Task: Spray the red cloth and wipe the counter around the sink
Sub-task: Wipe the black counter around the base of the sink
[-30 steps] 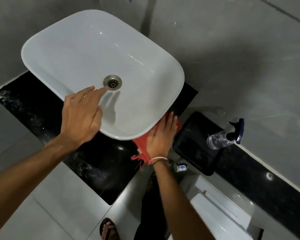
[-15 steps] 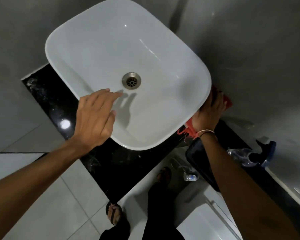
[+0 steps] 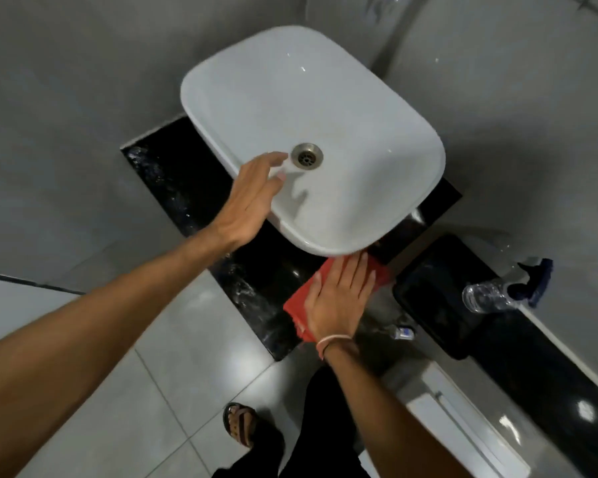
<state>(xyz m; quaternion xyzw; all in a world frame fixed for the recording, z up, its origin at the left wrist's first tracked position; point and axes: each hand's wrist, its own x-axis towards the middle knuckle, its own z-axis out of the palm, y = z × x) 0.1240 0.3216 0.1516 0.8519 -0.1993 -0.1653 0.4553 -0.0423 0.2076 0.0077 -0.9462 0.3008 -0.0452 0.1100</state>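
Observation:
A white vessel sink (image 3: 325, 108) sits on a glossy black counter (image 3: 194, 198). My left hand (image 3: 252, 198) rests flat on the sink's near rim, fingers together and pointing toward the drain (image 3: 306, 157). My right hand (image 3: 339, 298) presses flat on the red cloth (image 3: 299, 307), which lies on the counter's front right corner, just below the sink's edge. A clear spray bottle (image 3: 487, 296) with a dark blue trigger head lies on a ledge to the right, away from both hands.
A black bin (image 3: 435, 298) stands between the counter and the ledge. A small bottle (image 3: 403, 332) lies on the floor beside it. White toilet parts (image 3: 463, 422) fill the lower right. My sandalled foot (image 3: 240, 424) is on the grey tiled floor.
My right hand has drawn the red cloth from the far right side of the sink back to the counter's front corner. My left hand has stayed on the sink rim.

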